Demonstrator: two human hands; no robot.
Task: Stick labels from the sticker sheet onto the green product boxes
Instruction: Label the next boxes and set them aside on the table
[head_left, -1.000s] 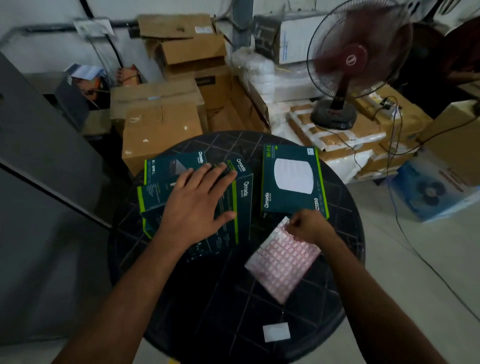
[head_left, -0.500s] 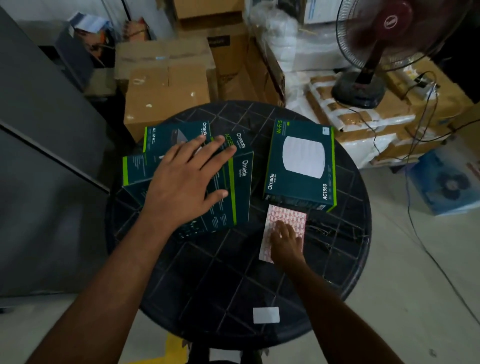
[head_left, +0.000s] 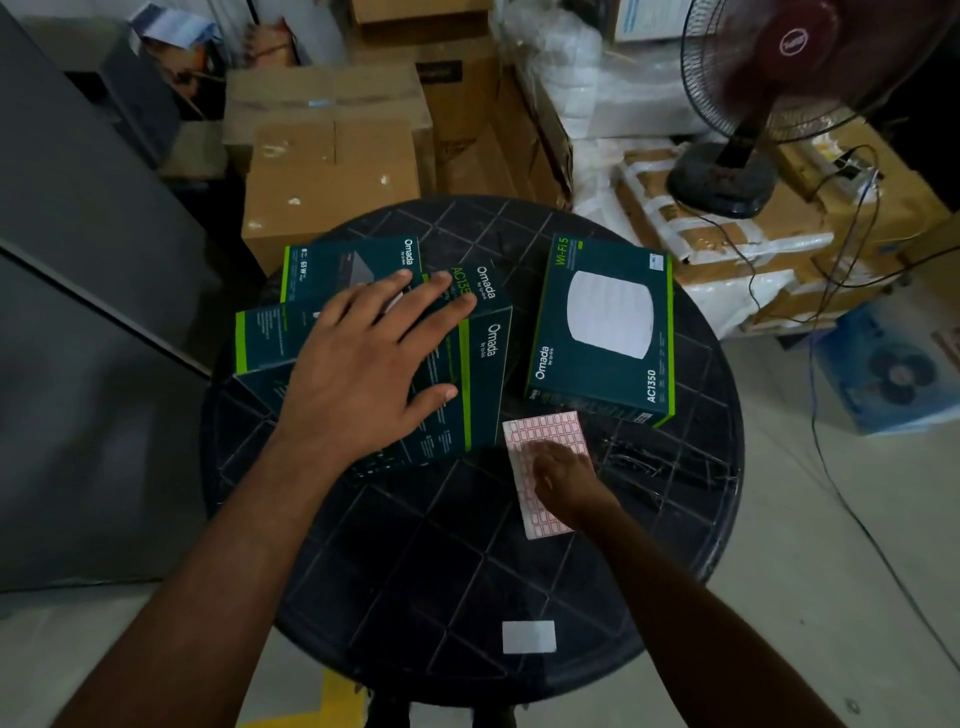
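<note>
The fingers (head_left: 415, 296) of the left hand (head_left: 363, 374) lie straight and spread, pressing flat on the stack of green boxes (head_left: 483, 364) that overlap one another on the left of the round dark surface (head_left: 415, 571), the forearm reaching in from the lower left. The right hand (head_left: 566, 480) rests on the sticker sheet (head_left: 540, 431), its fingers turned down onto the paper; whether they pinch a label cannot be told. The sheet lies flat, its long axis running from the near edge away toward the separate green box (head_left: 602, 327), which sits just beyond it, face up, its long axis likewise pointing away, with the "AC1350" print along its right side. A white label (head_left: 529, 636) lies near the surface's front rim. Cardboard cartons (head_left: 332, 166) and a fan (head_left: 779, 78) stand behind.
</note>
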